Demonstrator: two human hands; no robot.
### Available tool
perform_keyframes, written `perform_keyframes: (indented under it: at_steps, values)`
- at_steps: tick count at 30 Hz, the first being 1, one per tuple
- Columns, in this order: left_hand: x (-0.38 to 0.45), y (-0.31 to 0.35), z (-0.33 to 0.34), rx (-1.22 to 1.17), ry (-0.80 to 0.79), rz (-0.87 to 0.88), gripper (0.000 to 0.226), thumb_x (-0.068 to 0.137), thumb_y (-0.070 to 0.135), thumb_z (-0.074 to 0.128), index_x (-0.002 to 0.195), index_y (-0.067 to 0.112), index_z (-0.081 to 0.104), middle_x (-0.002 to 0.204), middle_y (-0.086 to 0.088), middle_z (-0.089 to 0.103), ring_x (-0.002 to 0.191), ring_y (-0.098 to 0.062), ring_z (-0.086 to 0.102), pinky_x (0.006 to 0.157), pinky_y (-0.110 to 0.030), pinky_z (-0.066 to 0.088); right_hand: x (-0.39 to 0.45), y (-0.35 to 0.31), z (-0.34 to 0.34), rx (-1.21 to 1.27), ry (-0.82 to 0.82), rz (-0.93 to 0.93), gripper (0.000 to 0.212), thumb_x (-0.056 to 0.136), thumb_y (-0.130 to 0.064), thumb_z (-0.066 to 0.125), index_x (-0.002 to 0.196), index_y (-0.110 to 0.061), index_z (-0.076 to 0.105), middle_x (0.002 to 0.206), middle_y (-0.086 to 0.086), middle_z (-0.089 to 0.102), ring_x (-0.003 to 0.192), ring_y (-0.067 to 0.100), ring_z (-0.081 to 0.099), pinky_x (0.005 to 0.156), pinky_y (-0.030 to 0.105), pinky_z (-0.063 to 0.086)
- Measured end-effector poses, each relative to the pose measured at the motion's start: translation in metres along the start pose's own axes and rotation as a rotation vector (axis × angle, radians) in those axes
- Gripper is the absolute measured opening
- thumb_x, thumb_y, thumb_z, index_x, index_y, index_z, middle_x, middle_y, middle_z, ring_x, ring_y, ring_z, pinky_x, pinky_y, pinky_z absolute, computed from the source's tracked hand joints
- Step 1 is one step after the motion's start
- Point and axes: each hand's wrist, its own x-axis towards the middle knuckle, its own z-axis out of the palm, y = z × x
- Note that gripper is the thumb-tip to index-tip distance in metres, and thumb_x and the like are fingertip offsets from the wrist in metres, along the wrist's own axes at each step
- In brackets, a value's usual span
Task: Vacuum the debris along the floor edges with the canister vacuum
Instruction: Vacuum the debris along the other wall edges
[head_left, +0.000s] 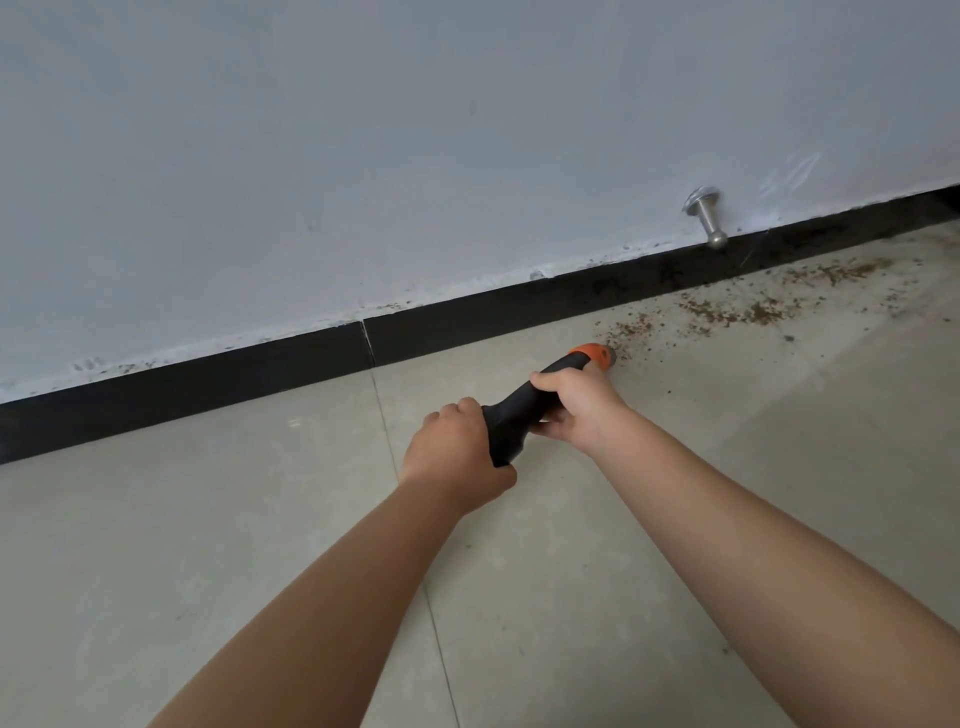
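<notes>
A: Hands?
B: Both on the vacuum nozzle (524, 410). Left hand (457, 452) has its fingers wrapped round the fat black rear end, right hand (576, 410) grips further forward, fingers curled over the top and thumb under. Two hands probably to steer the tip and keep it low.

A: Where's the tip?
B: Orange tip (592, 356) just short of the black baseboard (467, 312), angled down toward it, right at the near fringe of the debris (727, 306). Can't tell if it touches the floor tile (260, 519).

A: Debris spread?
B: Brown crumbs along the foot of the baseboard, running right from the tip, thicker below the metal door stop (706, 218) and beyond.

A: Canister, hose?
B: Not in view.

A: Progress?
B: My guess: floor by the baseboard left of the tip looks mostly clean, so the sweep heads right; most of the mess remains.
</notes>
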Motion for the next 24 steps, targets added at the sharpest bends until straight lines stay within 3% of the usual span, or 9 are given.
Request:
perform_keyframes:
  at_steps: [4, 8, 15, 20, 24]
  values:
    - [0.001, -0.003, 0.002, -0.006, 0.037, -0.001, 0.045, 0.077, 0.033, 0.063, 0.111, 0.011, 0.044, 0.105, -0.004, 0.051, 0.093, -0.019, 0.047, 0.069, -0.025, 0.037, -0.005, 0.000, 0.001, 0.000, 0.009, -0.002, 0.076, 0.086, -0.001, 0.061, 0.146, -0.019, 0.019, 0.136, 0.018, 0.044, 0.117, 0.039, 0.051, 0.083, 0.052, 0.053]
    - [-0.008, -0.029, -0.006, -0.016, 0.083, -0.004, 0.043, 0.076, 0.035, 0.065, 0.105, 0.012, 0.045, 0.093, 0.000, 0.046, 0.084, -0.017, 0.044, 0.066, -0.025, 0.035, -0.024, 0.008, 0.022, 0.012, -0.025, -0.002, 0.073, 0.086, -0.002, 0.061, 0.144, -0.018, 0.019, 0.133, 0.016, 0.046, 0.114, 0.036, 0.053, 0.075, 0.045, 0.055]
    - [-0.047, -0.104, -0.043, -0.101, 0.148, -0.045, 0.041, 0.072, 0.030, 0.073, 0.095, 0.020, 0.041, 0.090, 0.003, 0.049, 0.080, -0.016, 0.046, 0.064, -0.025, 0.033, -0.070, 0.040, 0.097, -0.154, -0.013, -0.140, 0.089, 0.088, -0.015, 0.061, 0.148, -0.026, -0.004, 0.136, 0.013, 0.043, 0.115, 0.034, 0.054, 0.093, 0.044, 0.051]
    - [-0.081, -0.157, -0.054, -0.054, 0.087, -0.097, 0.044, 0.073, 0.031, 0.073, 0.104, 0.017, 0.045, 0.091, 0.005, 0.048, 0.081, -0.014, 0.045, 0.066, -0.023, 0.031, -0.093, 0.081, 0.141, -0.187, -0.061, -0.087, 0.097, 0.087, -0.023, 0.063, 0.147, -0.028, -0.013, 0.140, 0.014, 0.041, 0.111, 0.034, 0.058, 0.093, 0.043, 0.051]
    - [-0.094, -0.183, -0.061, -0.050, 0.083, -0.113, 0.046, 0.072, 0.030, 0.074, 0.106, 0.015, 0.047, 0.093, 0.004, 0.048, 0.083, -0.014, 0.045, 0.066, -0.024, 0.031, -0.106, 0.099, 0.161, -0.174, -0.078, -0.078, 0.094, 0.087, -0.023, 0.063, 0.147, -0.026, -0.010, 0.139, 0.013, 0.042, 0.110, 0.034, 0.059, 0.094, 0.042, 0.050]
